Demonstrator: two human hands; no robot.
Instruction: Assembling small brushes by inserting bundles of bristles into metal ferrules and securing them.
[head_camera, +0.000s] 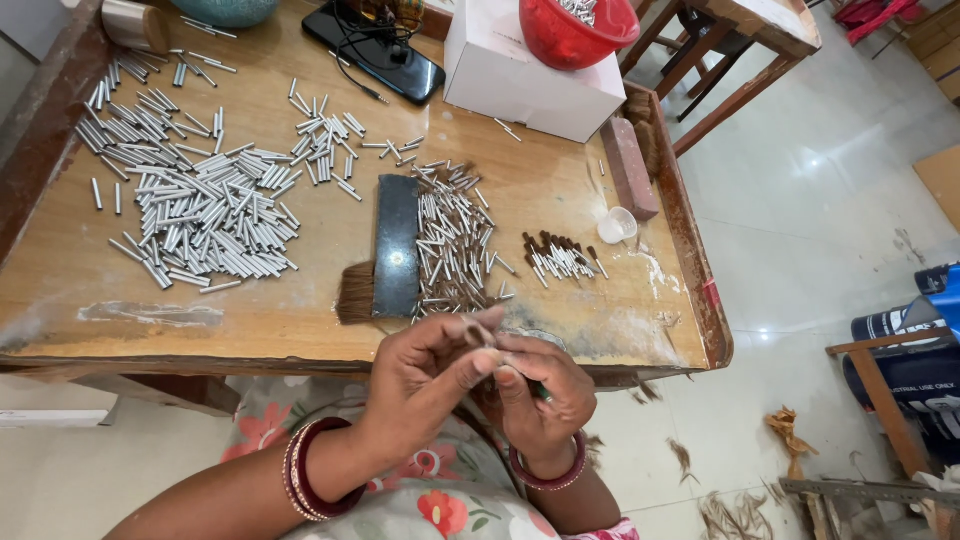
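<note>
My left hand and my right hand meet just below the front edge of the wooden table. Together their fingertips pinch a small tuft of brown bristles, and the right hand seems to grip a thin dark tool as well. Beyond the hands lies a flat brush with brown bristles. Beside it rests a heap of small metal tubes. Right of that sits a small group of tubes with brown hair tips. A large pile of empty silver tubes spreads across the table's left.
A white box with a red bowl on it stands at the back right. A black phone with a cable lies behind. A pinkish block and a small clear cup sit near the right rim. Hair scraps litter the floor.
</note>
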